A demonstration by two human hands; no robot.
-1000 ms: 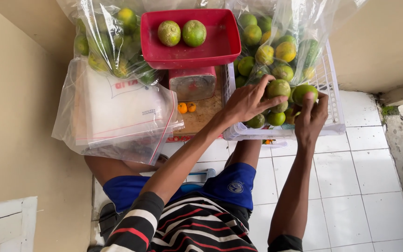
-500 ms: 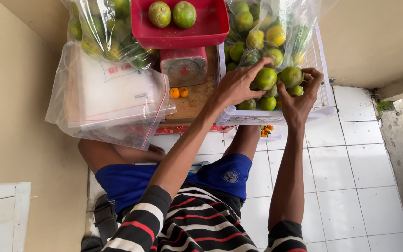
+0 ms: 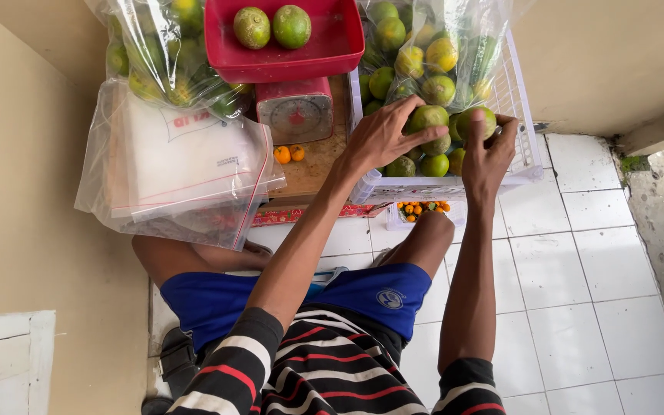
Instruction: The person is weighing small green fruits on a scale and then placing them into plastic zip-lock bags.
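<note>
A white basket (image 3: 528, 165) holds a clear bag full of green and yellow citrus fruits (image 3: 424, 58). My left hand (image 3: 378, 138) reaches into the basket from the left, its fingers curled over one green citrus fruit (image 3: 427, 117). My right hand (image 3: 487, 157) comes in from the near edge, thumb and fingers closed round another green citrus fruit (image 3: 478, 121). The two hands are close together, with the two fruits almost touching.
A red tray (image 3: 324, 58) with two green fruits sits on a red kitchen scale (image 3: 295, 111) on a wooden board (image 3: 313, 175). A stack of clear plastic bags (image 3: 186, 165) and another bag of citrus (image 3: 159, 54) lie at left. Small orange fruits (image 3: 421, 208) sit below the basket.
Both hands stay in the basket among the fruits and have drawn slightly closer round two of them. The whole scene has slid upward in the view.
</note>
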